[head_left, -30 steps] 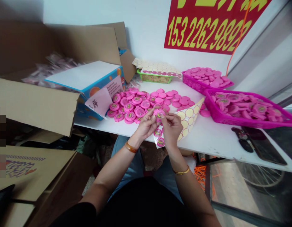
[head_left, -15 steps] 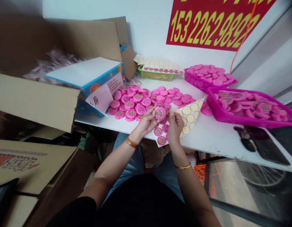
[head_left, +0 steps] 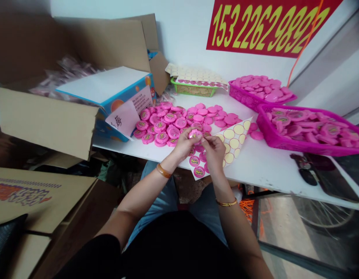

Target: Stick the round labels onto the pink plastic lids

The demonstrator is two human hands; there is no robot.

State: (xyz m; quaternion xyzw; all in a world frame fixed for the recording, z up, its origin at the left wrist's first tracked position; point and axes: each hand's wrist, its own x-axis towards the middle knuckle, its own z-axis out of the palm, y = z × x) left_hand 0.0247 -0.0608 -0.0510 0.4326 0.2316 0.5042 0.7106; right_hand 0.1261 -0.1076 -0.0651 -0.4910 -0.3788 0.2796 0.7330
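My left hand (head_left: 183,146) pinches a round pink disc (head_left: 195,134) over the table's front edge. My right hand (head_left: 213,152) is closed beside it, its fingertips meeting the disc's right side. Under both hands lies a sticker sheet (head_left: 232,142) with yellow blank circles and a few pink round stickers (head_left: 199,171) near its lower corner. A pile of pink discs with stickers (head_left: 160,128) sits just beyond my left hand, and plain pink discs (head_left: 217,116) lie beyond that.
Two magenta baskets (head_left: 280,141) (head_left: 243,99) of pink discs stand at the right. A green basket (head_left: 194,90) with sticker sheets is at the back. A blue box (head_left: 109,93) and open cardboard cartons (head_left: 48,122) fill the left. A phone (head_left: 332,176) and dark fob (head_left: 303,170) lie right.
The labelled disc held face-up half a second ago now shows a plain pink face. My right hand has come back up against it from the sticker sheet.
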